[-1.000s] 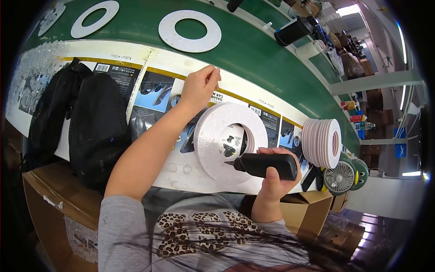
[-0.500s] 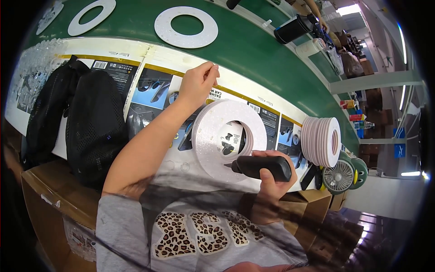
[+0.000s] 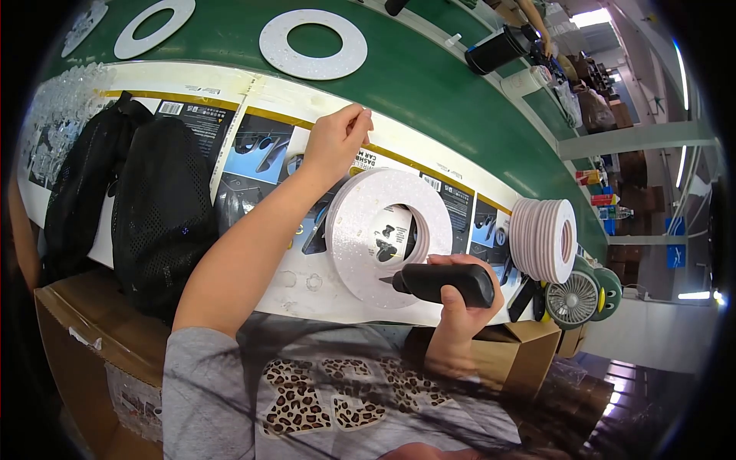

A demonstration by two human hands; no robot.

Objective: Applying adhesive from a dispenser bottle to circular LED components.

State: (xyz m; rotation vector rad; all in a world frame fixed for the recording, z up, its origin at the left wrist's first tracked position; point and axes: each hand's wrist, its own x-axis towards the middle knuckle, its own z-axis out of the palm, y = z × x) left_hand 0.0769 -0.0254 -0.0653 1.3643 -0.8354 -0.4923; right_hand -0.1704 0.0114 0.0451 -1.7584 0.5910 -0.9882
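In my right hand is a black squeeze bottle, held on its side. Its pointed nozzle aims left, at the lower front of a stack of white, glitter-flecked flat rings; whether the tip touches the top ring I cannot tell. My left hand is closed beyond the stack, thumb and fingers pinched together; anything between them is too small to make out. Two small clear flower-shaped pieces lie left of the rings on the printed card sheets covering the worktop.
A second ring stack stands on edge at right, by a small green fan. Single rings lie on the green belt. Black mesh bags and a heap of clear pieces sit left. Cardboard boxes flank me.
Both my hands and the bottle stay almost still. On the belt, the ring has slid slightly left. What looks like another person's arm now shows at the far left edge.
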